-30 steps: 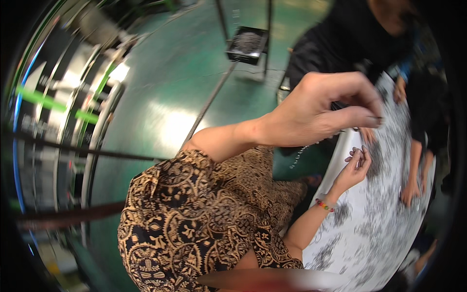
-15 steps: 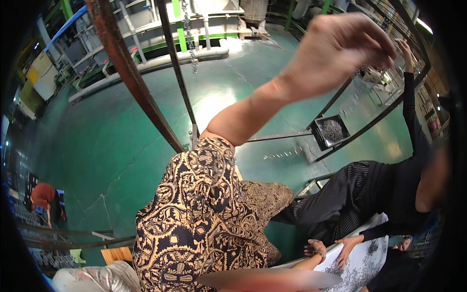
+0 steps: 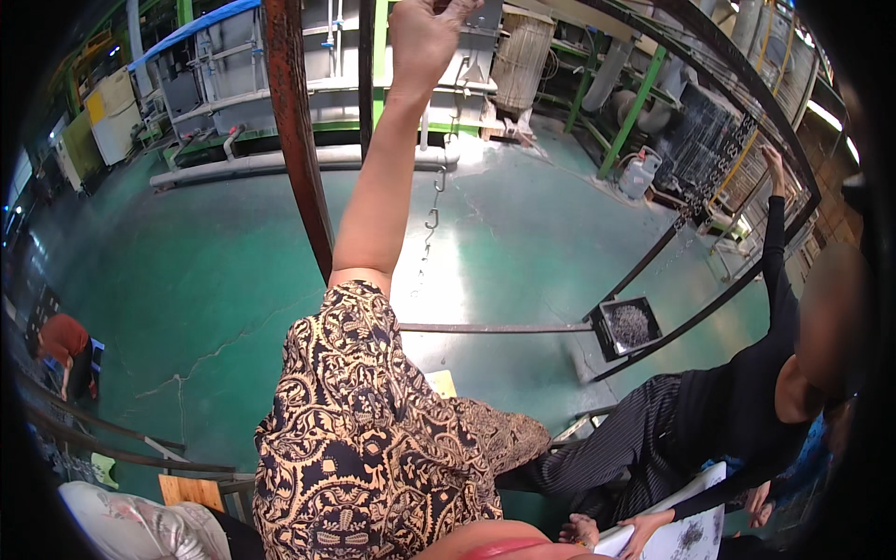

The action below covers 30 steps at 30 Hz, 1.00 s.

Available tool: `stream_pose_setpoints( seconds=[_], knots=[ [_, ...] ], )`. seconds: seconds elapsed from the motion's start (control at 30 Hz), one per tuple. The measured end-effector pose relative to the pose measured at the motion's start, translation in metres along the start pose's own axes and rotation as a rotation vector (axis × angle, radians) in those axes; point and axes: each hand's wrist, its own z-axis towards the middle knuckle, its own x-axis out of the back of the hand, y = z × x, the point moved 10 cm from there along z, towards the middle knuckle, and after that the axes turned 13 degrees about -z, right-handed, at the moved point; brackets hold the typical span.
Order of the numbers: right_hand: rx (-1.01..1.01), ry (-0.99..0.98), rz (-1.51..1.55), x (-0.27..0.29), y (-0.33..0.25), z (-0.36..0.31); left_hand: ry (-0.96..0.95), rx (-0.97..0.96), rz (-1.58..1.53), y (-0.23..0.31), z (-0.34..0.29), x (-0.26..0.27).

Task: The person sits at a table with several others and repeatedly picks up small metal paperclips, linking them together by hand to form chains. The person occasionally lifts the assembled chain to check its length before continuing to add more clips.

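My left hand (image 3: 427,42) is raised at the top edge, its arm in a black-and-tan patterned sleeve. The fingers are bent together; their tips are partly cut off, and whatever they pinch cannot be made out. A hanging chain of metal hooks (image 3: 432,218) dangles just right of this arm. Low on the right, my right hand (image 3: 582,531), with a red band at the wrist, is beside a white tray (image 3: 707,483) of small dark pieces. Its fingers look curled, and their contents are hidden. A co-worker's hand (image 3: 644,530) rests on the tray's edge.
A rusty upright bar (image 3: 301,131) and a dark metal frame surround the work spot. A black bin (image 3: 628,327) of small metal pieces sits at the crossbar. The co-worker's other hand (image 3: 773,168) reaches up the frame. A bending person (image 3: 65,341) is far left.
My left hand has swung from the upper right to the top centre, and my view has shifted. My right hand appears lower by the tray. The co-worker's raised hand remains at the frame.
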Motion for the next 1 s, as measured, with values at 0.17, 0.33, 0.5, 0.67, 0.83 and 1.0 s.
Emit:
stream_pose_setpoints(
  seconds=[0.17,0.33,0.5,0.67,0.83,1.0],
  knots=[
    [-0.017,-0.015,0.07,0.006,0.02,0.019,0.021,-0.084,0.032,-0.004,0.028,0.027],
    [-0.01,-0.042,0.157,-0.001,0.019,0.007,0.114,0.021,0.151,-0.037,0.059,0.057],
    [-0.01,-0.05,0.204,-0.011,0.016,0.003,0.118,-0.075,0.163,-0.063,0.1,0.07],
    [-0.041,-0.036,0.204,-0.012,0.019,-0.003,0.183,-0.223,0.405,-0.067,0.132,0.073],
    [0.005,-0.036,0.268,-0.015,0.013,-0.009,0.141,-0.175,0.377,-0.071,0.152,0.064],
    [0.031,-0.033,0.317,-0.016,0.014,-0.005,0.141,-0.151,0.442,-0.083,0.169,0.06]
  ],
)
